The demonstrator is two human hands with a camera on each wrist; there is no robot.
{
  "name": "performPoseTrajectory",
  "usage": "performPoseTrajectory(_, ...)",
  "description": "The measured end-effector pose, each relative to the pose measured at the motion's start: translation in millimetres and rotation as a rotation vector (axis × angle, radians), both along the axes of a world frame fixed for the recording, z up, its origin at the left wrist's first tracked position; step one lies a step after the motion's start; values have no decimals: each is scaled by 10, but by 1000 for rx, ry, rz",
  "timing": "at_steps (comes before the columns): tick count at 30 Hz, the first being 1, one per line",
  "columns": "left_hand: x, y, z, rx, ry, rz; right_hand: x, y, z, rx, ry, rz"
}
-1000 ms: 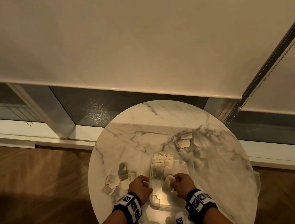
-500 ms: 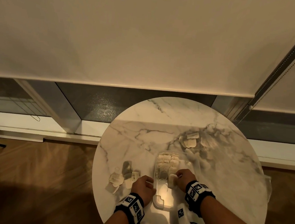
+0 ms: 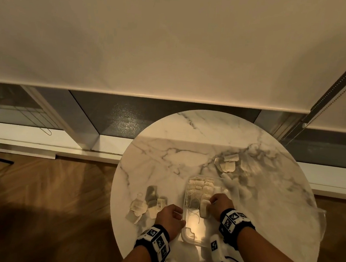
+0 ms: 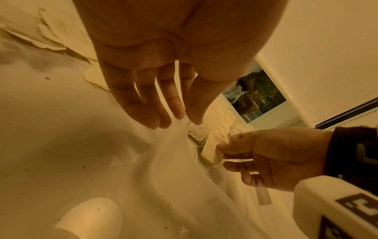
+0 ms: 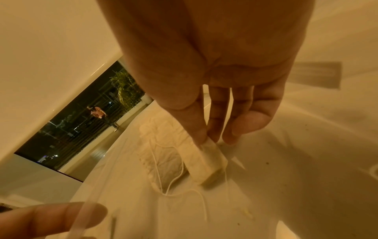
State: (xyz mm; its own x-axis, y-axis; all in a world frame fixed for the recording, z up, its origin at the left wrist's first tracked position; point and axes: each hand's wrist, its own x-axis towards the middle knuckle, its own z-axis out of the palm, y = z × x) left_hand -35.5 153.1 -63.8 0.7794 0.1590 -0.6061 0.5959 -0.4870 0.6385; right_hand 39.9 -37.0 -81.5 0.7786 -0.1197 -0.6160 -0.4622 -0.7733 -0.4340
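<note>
Seen from the head camera, a clear container point(image 3: 188, 235) sits on the round marble tabletop point(image 3: 166, 151), close to its near edge. The left hand point(image 3: 170, 216) lies against the container's left wall, its grip narrow, with the thumb at the rim. The right hand point(image 3: 221, 205) reaches into the container from the right. Its grip pinches a tea bag point(image 3: 203, 209) that stands on edge inside, at the near end of a packed row of tea bags point(image 3: 199, 187) filling the container's far half. Loose tea bags point(image 3: 146, 206) lie just left of the container, and a second heap point(image 3: 228, 164) lies beyond it. The left wrist camera shows thumb and fingertips point(image 4: 147, 118) closing on the container's thin rim, with the right hand point(image 4: 276, 155) and its tea bag point(image 4: 212, 153) inside the container. The right wrist camera shows thumb and forefinger holding the tea bag point(image 5: 208, 160) by its top edge. Its lower end is down at the container's floor, with strings point(image 5: 174, 181) trailing beside it.
</note>
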Motion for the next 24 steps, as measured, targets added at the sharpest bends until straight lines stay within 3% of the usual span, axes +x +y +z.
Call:
performPoseTrajectory(7, -7, 8, 1, -1, 1, -14, -17, -5, 39, 5, 15, -126)
performPoseTrajectory(24, -59, 49, 7, -7, -38, -30, -100, -15, 122, 82, -23, -208)
